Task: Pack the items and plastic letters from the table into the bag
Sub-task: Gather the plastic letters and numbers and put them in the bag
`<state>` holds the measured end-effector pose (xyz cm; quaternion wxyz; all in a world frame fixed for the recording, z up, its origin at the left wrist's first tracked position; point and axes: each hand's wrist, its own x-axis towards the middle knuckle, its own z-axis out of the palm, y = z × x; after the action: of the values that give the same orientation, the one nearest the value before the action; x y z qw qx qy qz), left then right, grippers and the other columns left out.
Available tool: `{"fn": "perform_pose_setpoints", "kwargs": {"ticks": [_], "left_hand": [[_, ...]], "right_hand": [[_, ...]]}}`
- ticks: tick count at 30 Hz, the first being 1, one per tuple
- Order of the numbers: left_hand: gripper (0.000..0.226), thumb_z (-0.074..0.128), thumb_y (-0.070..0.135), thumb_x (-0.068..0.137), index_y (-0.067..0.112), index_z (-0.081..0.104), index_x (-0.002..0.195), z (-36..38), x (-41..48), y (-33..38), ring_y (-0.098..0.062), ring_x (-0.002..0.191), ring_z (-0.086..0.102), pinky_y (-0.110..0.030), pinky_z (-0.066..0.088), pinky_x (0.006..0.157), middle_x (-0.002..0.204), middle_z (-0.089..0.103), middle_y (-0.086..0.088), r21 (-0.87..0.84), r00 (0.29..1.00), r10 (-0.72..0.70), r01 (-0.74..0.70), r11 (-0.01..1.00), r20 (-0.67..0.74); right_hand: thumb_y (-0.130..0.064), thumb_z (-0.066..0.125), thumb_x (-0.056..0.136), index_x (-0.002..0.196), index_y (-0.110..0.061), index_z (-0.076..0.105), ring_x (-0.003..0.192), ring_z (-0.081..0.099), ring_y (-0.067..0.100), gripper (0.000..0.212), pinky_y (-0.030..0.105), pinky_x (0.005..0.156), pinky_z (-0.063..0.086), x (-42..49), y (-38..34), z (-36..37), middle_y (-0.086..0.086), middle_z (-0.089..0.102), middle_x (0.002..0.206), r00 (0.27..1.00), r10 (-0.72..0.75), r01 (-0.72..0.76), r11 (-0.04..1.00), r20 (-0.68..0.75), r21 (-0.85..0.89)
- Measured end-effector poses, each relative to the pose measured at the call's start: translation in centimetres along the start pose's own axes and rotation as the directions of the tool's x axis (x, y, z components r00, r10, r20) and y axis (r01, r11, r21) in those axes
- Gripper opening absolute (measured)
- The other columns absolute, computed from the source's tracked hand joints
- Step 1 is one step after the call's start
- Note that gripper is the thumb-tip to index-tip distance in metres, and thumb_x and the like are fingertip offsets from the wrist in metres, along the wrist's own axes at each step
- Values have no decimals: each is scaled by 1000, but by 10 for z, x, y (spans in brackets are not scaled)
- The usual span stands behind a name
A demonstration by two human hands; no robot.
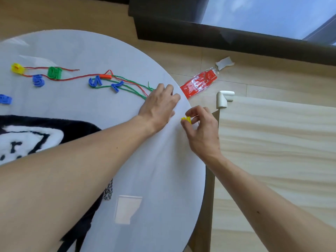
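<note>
My right hand (201, 130) pinches a small yellow plastic piece (187, 119) at the right edge of the round white table (112, 51). My left hand (160, 104) lies palm down on the table edge, over the ends of the red and green strings (131, 86); what its fingers hold is hidden. Strung along the strings lie a yellow piece (17, 68), a green piece (54, 72), blue pieces (38, 80) (95, 82) (117, 86) and an orange bar (105, 76). Another blue piece (5, 99) sits at the far left. The black and white fluffy bag (36, 135) lies under my left forearm.
A red plastic packet (199, 85) lies on the wooden floor beyond the table edge. A light wooden board (276, 142) with a white corner guard (223, 99) stands on the right. A metal chain (108, 190) and a clear small pouch (127, 209) lie near me on the table.
</note>
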<state>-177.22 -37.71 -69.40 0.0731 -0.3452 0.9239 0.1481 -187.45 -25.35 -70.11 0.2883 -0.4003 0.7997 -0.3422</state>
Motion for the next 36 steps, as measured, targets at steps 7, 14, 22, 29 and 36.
{"fn": "perform_pose_setpoints", "kwargs": {"ticks": [7, 14, 22, 29, 36], "left_hand": [[30, 45, 27, 88, 10, 70, 89, -36, -1, 31, -22, 74, 62, -34, 53, 71, 83, 67, -6, -895, 801, -468, 444, 45, 374], [38, 38, 35, 106, 9, 60, 89, -49, -19, 18, -15, 50, 48, -23, 44, 51, 70, 54, -5, -740, 573, -516, 269, -616, 637], [39, 41, 31, 99, 13, 55, 67, -62, -33, -55, -14, 36, 30, -20, 25, 41, 57, 41, -1, -871, 397, -781, 305, -384, 483], [62, 31, 43, 103, -5, 66, 84, -78, -36, -135, -30, 85, 62, -42, 43, 73, 83, 68, -17, -575, 656, -749, 580, 577, -90], [55, 34, 51, 102, 8, 58, 78, -76, -35, -124, -15, 46, 32, -22, 29, 42, 65, 42, -6, -835, 523, -681, 487, -254, 512]], "right_hand": [[-15, 76, 81, 89, -16, 68, 74, 58, 8, 11, 23, 65, 41, 25, -36, -12, -3, 66, 88, 1000, 7, -4, 966, -11, 258], [-21, 76, 80, 96, -21, 77, 101, 58, 20, 16, 24, 91, 43, 31, -70, 2, -4, 60, 102, 932, -313, 304, 950, 181, 76], [-31, 75, 79, 140, -21, 46, 114, 49, 23, 69, 36, 86, 50, 64, -70, 43, 4, 39, 129, 931, -105, 239, 899, 349, -367], [-13, 63, 87, 113, -17, 61, 92, 60, 36, 26, 44, 76, 51, 67, -73, 60, 6, 58, 107, 899, -126, 346, 792, 419, -504], [-10, 61, 83, 87, -17, 68, 77, 60, 17, 12, 31, 66, 44, 63, -93, 49, -2, 62, 80, 912, -149, 289, 895, 383, -341]]}}
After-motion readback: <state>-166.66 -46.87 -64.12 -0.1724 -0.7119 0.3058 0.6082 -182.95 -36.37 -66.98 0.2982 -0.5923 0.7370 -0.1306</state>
